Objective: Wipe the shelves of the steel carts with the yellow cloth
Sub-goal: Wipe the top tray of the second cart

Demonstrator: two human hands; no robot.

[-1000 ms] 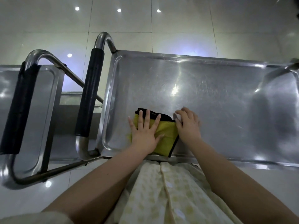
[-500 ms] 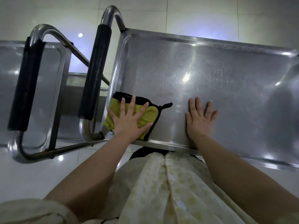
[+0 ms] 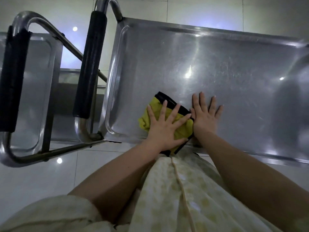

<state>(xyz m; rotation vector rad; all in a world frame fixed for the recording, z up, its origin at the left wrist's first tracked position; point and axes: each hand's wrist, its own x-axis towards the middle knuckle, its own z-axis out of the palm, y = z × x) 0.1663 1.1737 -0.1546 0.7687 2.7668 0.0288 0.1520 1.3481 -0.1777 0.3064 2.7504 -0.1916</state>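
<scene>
My left hand lies flat with the fingers spread wide, pressing the yellow cloth down on the top shelf of the steel cart in front of me. The cloth is bunched, with a black border showing along its far edge, and it sits near the shelf's near rim, toward the left end; a corner of it hangs over that rim. My right hand rests palm down on the bare steel just beside the cloth, fingers open and apart, its thumb side touching the cloth's black edge; it holds nothing. The shelf is a shallow tray with a raised lip, and apart from the cloth and my hands I see nothing lying in it. At its left end stands a handle with a black grip. A second cart stands just beside it on the left, with its own black grip, on the glossy tiled floor.
</scene>
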